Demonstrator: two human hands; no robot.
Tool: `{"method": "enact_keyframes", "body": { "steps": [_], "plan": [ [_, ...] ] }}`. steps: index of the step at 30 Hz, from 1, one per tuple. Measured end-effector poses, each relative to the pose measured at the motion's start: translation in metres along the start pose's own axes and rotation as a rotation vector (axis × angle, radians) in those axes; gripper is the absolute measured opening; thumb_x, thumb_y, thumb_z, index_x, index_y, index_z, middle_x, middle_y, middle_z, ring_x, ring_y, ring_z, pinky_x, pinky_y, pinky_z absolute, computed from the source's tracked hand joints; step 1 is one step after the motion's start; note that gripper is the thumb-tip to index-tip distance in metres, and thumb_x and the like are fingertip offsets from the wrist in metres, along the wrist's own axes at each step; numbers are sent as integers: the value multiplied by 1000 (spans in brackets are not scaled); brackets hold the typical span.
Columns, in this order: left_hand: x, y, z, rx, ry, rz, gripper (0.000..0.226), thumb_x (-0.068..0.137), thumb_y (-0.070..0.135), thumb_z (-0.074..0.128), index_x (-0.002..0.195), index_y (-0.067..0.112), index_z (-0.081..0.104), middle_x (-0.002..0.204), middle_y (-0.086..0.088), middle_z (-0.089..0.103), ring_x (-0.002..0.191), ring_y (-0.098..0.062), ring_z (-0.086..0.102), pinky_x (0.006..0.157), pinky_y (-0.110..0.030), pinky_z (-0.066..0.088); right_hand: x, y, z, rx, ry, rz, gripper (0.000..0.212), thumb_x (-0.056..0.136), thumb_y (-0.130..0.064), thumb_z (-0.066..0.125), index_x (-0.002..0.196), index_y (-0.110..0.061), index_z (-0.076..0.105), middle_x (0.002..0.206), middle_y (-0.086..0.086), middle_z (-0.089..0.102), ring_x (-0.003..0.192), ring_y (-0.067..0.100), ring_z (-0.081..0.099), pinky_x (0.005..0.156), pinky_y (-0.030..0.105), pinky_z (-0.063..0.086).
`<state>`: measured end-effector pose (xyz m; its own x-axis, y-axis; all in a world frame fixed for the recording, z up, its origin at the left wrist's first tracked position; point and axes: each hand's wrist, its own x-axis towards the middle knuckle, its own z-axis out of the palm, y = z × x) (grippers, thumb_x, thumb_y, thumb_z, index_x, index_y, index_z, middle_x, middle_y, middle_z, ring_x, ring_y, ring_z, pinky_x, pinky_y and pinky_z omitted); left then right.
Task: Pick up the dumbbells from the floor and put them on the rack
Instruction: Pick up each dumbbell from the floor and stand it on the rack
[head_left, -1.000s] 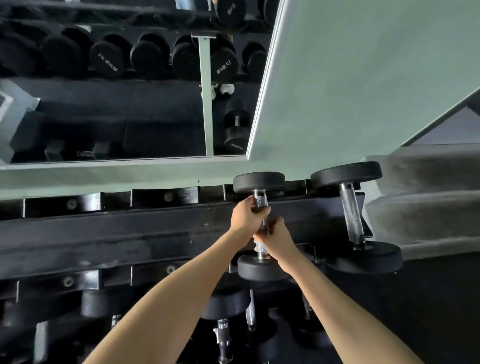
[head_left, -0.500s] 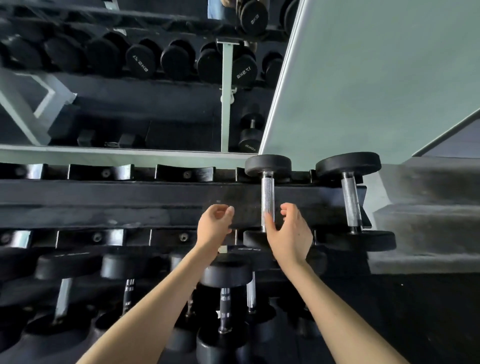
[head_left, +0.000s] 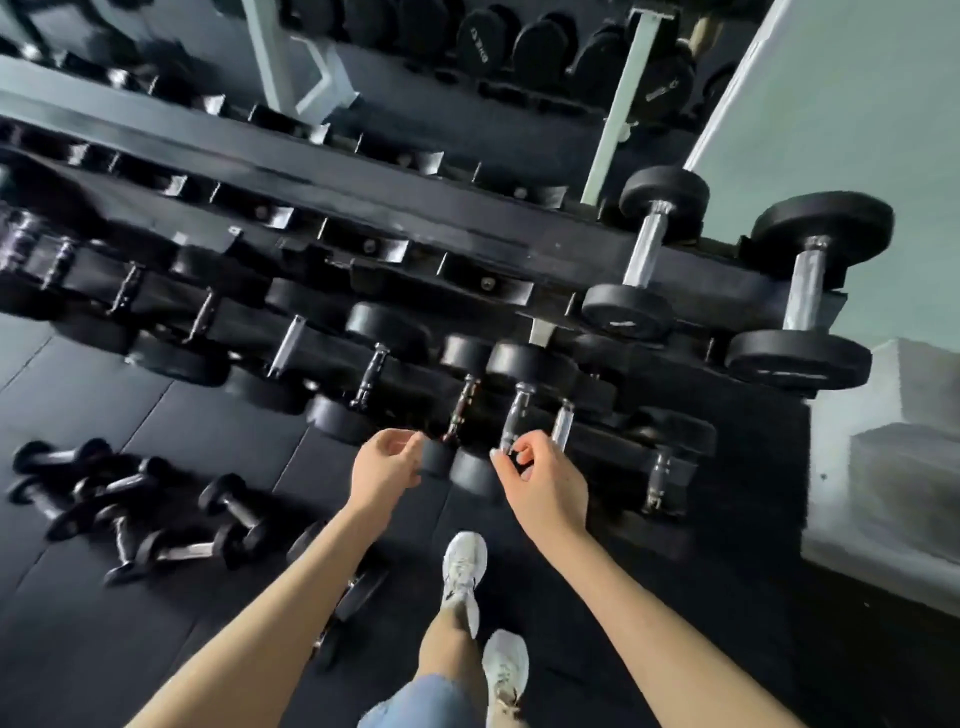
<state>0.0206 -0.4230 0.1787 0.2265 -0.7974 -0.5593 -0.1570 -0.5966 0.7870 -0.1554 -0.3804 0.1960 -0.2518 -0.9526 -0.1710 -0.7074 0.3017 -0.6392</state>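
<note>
A black tiered dumbbell rack (head_left: 405, 244) runs across the view. On its top tier at the right rests a small black dumbbell with a chrome handle (head_left: 647, 249), beside a larger one (head_left: 802, 291). My left hand (head_left: 387, 465) and my right hand (head_left: 540, 480) hang in front of the lower tier with fingers loosely curled and nothing in them. Several small black dumbbells (head_left: 130, 499) lie in a heap on the floor at the left. Another dumbbell (head_left: 353, 582) lies on the floor, partly hidden behind my left forearm.
The lower tiers hold several black dumbbells (head_left: 374, 364). A mirror (head_left: 467, 62) behind the rack reflects more of them. A pale wall and a step (head_left: 883, 415) close off the right side. My feet in white shoes (head_left: 462, 571) stand on the black rubber floor (head_left: 218, 431).
Both hands let go of the small dumbbell, which stays on the top tier, and dropped back. The view has tilted down and left, so the floor and the heap of dumbbells now show.
</note>
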Motion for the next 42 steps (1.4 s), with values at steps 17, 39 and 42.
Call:
{"method": "enact_keyframes", "body": {
  "steps": [17, 39, 42],
  "plan": [
    [-69, -252, -186, -115, 375, -458, 11, 90, 20, 61, 90, 10, 65, 84, -10, 66, 66, -19, 59, 65, -33, 55, -130, -21, 220, -242, -739, 16, 34, 90, -48, 53, 106, -19, 56, 94, -5, 60, 93, 19, 61, 72, 27, 43],
    [234, -532, -205, -220, 232, -586, 15, 87, 36, 62, 83, 22, 64, 86, 1, 67, 90, -20, 64, 93, -43, 53, -54, 77, 634, -296, -823, 227, 46, 85, -47, 61, 121, -19, 50, 109, -2, 60, 106, 24, 59, 89, 37, 47],
    [284, -573, -180, -236, 245, -585, 12, 88, 36, 62, 93, 25, 64, 100, 4, 67, 100, -16, 61, 90, -32, 49, -30, 109, 694, -312, -849, 239, 53, 87, -46, 61, 129, -19, 46, 124, 1, 58, 112, 25, 57, 86, 33, 44]
  ]
}}
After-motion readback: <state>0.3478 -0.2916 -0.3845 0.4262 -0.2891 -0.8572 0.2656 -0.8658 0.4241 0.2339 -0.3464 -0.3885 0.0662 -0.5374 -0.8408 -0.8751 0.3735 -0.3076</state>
